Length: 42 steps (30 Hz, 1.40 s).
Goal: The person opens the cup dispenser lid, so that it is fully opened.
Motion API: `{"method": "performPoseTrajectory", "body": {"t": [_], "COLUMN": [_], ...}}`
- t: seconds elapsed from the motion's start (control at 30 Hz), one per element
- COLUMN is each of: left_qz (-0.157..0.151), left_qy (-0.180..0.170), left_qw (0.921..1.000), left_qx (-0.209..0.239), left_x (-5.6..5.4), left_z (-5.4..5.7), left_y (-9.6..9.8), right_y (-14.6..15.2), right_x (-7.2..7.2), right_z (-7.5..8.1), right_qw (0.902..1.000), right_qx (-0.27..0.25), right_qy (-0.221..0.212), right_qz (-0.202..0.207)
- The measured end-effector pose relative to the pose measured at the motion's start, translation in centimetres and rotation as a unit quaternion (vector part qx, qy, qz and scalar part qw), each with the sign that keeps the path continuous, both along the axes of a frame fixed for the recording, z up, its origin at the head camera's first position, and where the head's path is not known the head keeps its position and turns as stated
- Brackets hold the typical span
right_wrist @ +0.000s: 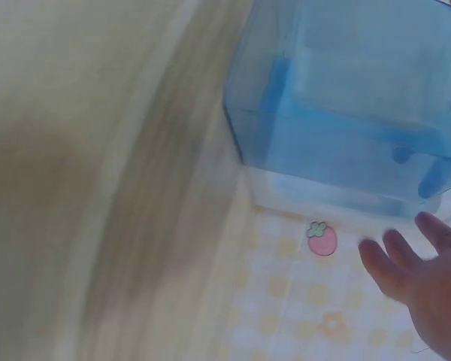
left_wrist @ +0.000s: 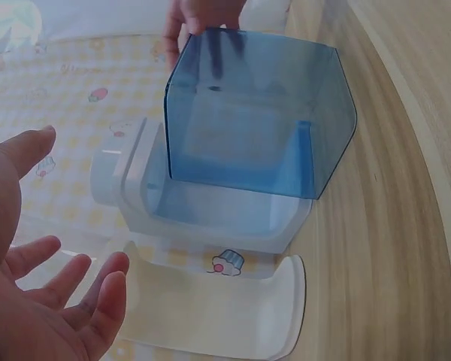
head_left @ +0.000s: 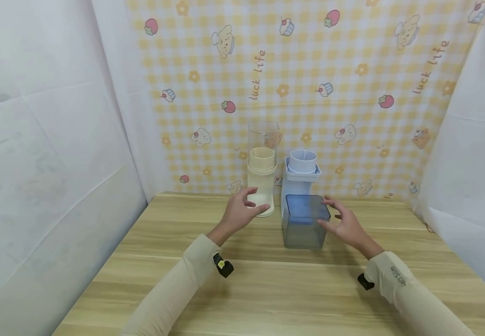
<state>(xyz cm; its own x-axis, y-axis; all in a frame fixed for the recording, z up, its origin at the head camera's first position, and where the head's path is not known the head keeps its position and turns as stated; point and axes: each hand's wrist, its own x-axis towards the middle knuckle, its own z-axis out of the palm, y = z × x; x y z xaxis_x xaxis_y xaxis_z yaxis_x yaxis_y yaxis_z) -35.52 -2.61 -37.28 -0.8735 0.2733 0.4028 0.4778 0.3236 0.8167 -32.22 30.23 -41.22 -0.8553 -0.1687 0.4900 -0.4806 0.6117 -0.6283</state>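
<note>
A clear, blue-tinted square container (head_left: 304,231) stands open-topped on the table, in front of a light-blue dispenser stand (head_left: 302,175). My right hand (head_left: 345,227) is at the container's right side, fingers spread and lightly bent, fingertips right at the rim and wall. In the right wrist view those fingers (right_wrist: 395,263) appear beside the clear wall, not wrapped round it. My left hand (head_left: 241,211) holds nothing; its thumb and fingers are spread in front of a cream dispenser stand (head_left: 261,182). The left wrist view shows that palm (left_wrist: 30,301) with loosely bent fingers.
A clear cylinder (head_left: 263,133) rises from the top of the cream stand. The stands are side by side near the back edge of the wooden table (head_left: 276,298), before a yellow checked cloth (head_left: 309,60). White sheets (head_left: 49,154) hang at both sides.
</note>
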Motion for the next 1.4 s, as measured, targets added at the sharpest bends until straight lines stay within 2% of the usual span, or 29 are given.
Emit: {"method": "performPoseTrajectory", "body": {"t": [0.2, 0.4, 0.53, 0.77, 0.93, 1.23, 1.4], "left_qz": [0.017, 0.04, 0.038, 0.045, 0.051, 0.059, 0.064], "left_qy": [-0.008, -0.007, -0.014, -0.027, -0.023, -0.024, -0.018], "left_qw": [0.9998, 0.999, 0.9987, 0.9981, 0.9981, 0.9977, 0.9975], "left_qx": [0.008, 0.018, 0.032, 0.033, 0.027, 0.025, 0.022], "left_x": [0.0, 0.0, 0.0, 0.2, 0.3, 0.5, 0.5], "left_z": [-0.4, -0.7, -0.9, -1.3, -1.4, -1.7, -1.8], "left_y": [-0.3, -0.5, -0.7, -0.9, -1.1, -1.3, -1.2], "right_y": [-1.2, -3.8, -5.5, -8.5, -10.4, -12.7, -13.5], "right_x": [-1.0, -2.3, -3.1, -4.3, -5.3, -6.5, -7.2], "right_z": [1.3, 3.3, 4.5, 6.3, 7.8, 9.8, 11.1], "right_qw": [0.9962, 0.9825, 0.9767, 0.9762, 0.9754, 0.9853, 0.989], "right_qx": [-0.037, -0.057, -0.068, -0.073, -0.069, -0.062, -0.039], "right_qy": [0.064, 0.158, 0.186, 0.185, 0.187, 0.116, 0.076], "right_qz": [-0.046, -0.08, -0.084, -0.087, -0.095, -0.109, -0.12]}}
